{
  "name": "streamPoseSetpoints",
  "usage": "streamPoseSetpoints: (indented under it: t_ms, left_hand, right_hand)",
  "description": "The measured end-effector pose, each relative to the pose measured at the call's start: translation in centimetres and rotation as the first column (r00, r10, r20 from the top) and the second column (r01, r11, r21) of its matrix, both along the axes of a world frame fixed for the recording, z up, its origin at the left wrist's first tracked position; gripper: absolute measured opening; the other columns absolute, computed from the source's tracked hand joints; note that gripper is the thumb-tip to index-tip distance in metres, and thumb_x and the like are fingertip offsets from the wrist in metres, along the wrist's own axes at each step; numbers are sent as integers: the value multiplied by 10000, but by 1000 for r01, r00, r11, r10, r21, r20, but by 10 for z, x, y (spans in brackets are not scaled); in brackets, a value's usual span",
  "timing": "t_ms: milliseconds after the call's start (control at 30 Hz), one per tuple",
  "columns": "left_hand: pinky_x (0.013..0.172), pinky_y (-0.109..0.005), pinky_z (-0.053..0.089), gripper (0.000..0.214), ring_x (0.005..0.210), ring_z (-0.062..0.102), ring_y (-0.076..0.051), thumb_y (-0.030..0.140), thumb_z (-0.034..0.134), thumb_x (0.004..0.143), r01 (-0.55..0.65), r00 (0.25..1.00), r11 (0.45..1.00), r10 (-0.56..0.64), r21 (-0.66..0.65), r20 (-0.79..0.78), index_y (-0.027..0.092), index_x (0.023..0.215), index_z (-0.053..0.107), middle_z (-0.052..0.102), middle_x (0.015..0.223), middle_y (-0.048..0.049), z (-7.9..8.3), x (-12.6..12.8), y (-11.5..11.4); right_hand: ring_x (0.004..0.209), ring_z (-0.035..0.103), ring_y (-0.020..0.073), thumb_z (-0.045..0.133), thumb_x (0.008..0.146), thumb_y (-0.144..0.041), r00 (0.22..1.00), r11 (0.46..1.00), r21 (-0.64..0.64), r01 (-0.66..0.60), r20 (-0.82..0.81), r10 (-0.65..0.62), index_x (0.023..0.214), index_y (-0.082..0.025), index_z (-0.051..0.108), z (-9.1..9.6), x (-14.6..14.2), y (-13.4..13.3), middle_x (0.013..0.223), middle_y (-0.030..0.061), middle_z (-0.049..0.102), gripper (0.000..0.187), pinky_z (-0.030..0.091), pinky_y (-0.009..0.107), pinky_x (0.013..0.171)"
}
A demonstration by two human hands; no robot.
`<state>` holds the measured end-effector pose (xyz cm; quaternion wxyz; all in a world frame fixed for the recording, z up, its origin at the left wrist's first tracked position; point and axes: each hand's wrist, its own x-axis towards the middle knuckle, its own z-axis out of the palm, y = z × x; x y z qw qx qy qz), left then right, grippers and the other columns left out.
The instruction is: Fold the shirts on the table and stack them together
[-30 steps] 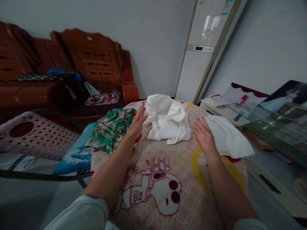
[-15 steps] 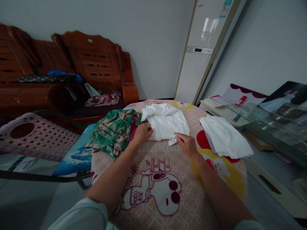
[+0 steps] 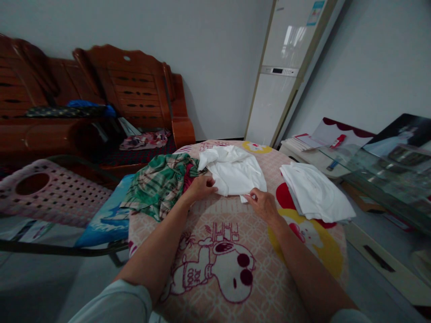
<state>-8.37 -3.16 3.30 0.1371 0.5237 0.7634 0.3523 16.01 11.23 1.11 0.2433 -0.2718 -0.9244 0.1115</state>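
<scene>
A white garment lies partly folded on the round table, its near edge toward me. My left hand pinches the left part of that near edge, thumb and fingertips together. At the right part of the edge, my right hand has its fingers closed on the cloth, beside a small white flap sticking out. A crumpled green plaid shirt lies just left of my left hand, with some dark pink cloth next to it. Off to the right sits a folded stack of white clothes.
A patterned pink tablecloth covers the table. A woven chair with a blue cushion stands at left, wooden seats behind. A glass shelf and a cabinet flank the right; a tall air conditioner stands at the back.
My right hand has shifted slightly up and its fingers have closed on the garment's edge. My left hand has moved slightly right along it. The small flap now shows less.
</scene>
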Motion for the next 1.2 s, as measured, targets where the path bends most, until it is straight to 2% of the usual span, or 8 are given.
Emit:
streamPoseSetpoints:
  t_ms: [233,400,500,667,800,933,1133,1200]
  left_hand:
    - [552,-218,348,270,623,467,-117,432,556,796,-173,961,911,73,376,266,166,847,553,537,703,17,4,16,8]
    - [493,-199,345,400,516,469,-95,413,662,704,-374,771,816,10,440,636,184,1018,570,558,661,43,21,3,-8]
    - [478,-202,357,485,486,498,-100,361,707,635,-332,726,873,-5,356,688,172,1073,622,608,657,27,31,-11,-24]
    - [460,-203,319,294,497,506,-117,368,681,655,-177,914,979,124,104,387,155,851,733,646,621,-8,23,-27,-31]
    - [575,-234,405,337,620,603,-176,355,708,642,-167,983,986,167,-13,77,183,929,747,689,683,-27,11,-31,-25]
    - [657,-252,429,402,732,642,-215,355,762,600,-211,975,976,207,-47,-74,193,967,744,704,764,-52,8,-28,-22]
    - [460,-198,308,474,455,443,-98,301,731,633,26,964,999,-34,35,264,178,1091,730,493,505,59,26,-25,-33]
    - [417,-185,266,446,412,387,-74,329,729,666,70,914,992,-106,105,393,185,1087,737,459,480,65,37,-26,-42]
  right_hand:
    - [544,495,157,529,698,-219,923,974,-178,139,-332,-192,729,-215,630,4,6,19,570,-10,568,105,359,269,586]
    - [564,504,146,564,649,-300,600,850,-526,-26,-689,-407,788,-181,684,20,28,52,613,-25,598,218,377,261,557]
    - [588,546,151,621,604,-316,473,779,-619,-101,-718,-510,734,-174,698,27,47,71,638,-12,640,208,398,269,567]
    - [506,527,152,712,526,-329,743,711,-700,68,-439,-504,728,-143,724,20,68,88,534,-18,617,274,379,269,511]
    - [580,602,185,723,535,-328,925,817,-539,205,-167,-342,849,-144,751,11,67,88,631,18,691,365,433,282,561]
    - [774,671,233,733,558,-284,950,907,-289,305,21,-313,965,-188,765,8,58,82,849,71,754,419,478,308,685]
    - [763,681,231,593,596,-169,960,913,-317,256,-29,-280,1110,-162,747,34,70,76,915,70,763,536,498,298,669]
    - [772,680,246,568,606,-160,945,923,-212,322,8,-328,1101,-188,758,51,84,75,899,72,763,531,488,310,662]
